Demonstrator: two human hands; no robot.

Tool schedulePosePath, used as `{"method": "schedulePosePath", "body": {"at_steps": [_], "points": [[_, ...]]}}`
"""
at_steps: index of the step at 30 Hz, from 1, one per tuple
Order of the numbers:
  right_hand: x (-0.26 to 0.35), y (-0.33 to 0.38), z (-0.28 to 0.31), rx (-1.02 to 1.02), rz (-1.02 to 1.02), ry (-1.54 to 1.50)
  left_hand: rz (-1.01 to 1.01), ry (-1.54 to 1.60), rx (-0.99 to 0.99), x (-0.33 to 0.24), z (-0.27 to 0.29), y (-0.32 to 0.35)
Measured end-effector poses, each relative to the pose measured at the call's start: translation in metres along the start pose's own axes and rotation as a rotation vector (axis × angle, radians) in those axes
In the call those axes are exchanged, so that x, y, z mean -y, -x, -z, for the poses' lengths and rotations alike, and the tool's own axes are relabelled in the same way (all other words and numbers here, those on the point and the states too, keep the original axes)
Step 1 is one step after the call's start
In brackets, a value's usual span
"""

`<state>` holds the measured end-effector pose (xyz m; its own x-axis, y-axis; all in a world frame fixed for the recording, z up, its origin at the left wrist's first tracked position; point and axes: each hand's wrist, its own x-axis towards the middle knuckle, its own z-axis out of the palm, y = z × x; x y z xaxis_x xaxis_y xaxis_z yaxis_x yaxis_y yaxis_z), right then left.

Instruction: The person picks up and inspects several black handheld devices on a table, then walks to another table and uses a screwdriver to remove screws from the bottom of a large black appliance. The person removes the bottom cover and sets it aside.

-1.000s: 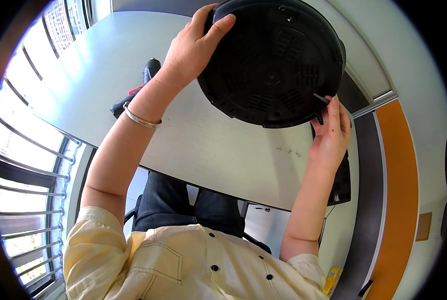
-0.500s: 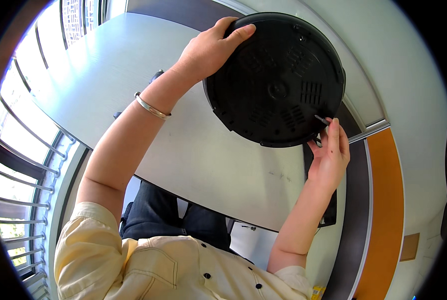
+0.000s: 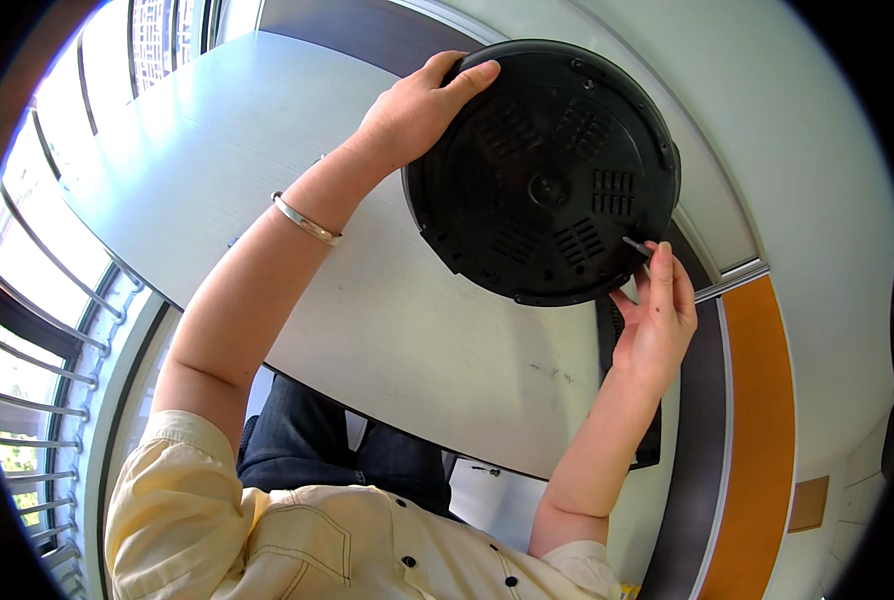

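Nearest, pale yellow shirt (image 3: 297, 545) and dark jeans (image 3: 367, 455) at the lower edge. Farther up, right hand (image 3: 655, 318) with fingertips pinched on a small dark pin-like piece (image 3: 635, 244), probably a screw or bit, at the rim of the round black appliance base (image 3: 542, 170). Left hand (image 3: 417, 110), bracelet (image 3: 305, 220) on the wrist, curled over the upper left rim, holding the base tilted above the white table (image 3: 217, 160). Likely slip of the base from a one-sided hold; likely drop of the tiny piece. Hard to tell what the piece really is; the base's far side out of sight.
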<state>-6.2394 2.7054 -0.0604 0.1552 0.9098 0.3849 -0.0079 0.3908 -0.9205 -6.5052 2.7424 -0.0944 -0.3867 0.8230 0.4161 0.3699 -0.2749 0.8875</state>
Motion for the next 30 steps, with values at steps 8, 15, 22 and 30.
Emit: {"method": "schedulePosePath", "body": {"at_steps": [8, 15, 22, 30], "points": [[0.003, 0.002, -0.006, -0.021, 0.046, 0.085, 0.012, 0.032, 0.028, -0.001, 0.005, 0.003], [0.009, 0.008, -0.009, 0.000, 0.134, 0.124, 0.036, 0.045, 0.002, -0.002, 0.008, 0.008], [0.017, 0.006, -0.010, 0.029, 0.242, 0.096, 0.060, 0.097, -0.005, -0.007, 0.016, 0.012], [0.019, -0.001, -0.014, 0.079, 0.325, 0.119, 0.084, 0.205, -0.005, -0.005, 0.023, 0.014]]}}
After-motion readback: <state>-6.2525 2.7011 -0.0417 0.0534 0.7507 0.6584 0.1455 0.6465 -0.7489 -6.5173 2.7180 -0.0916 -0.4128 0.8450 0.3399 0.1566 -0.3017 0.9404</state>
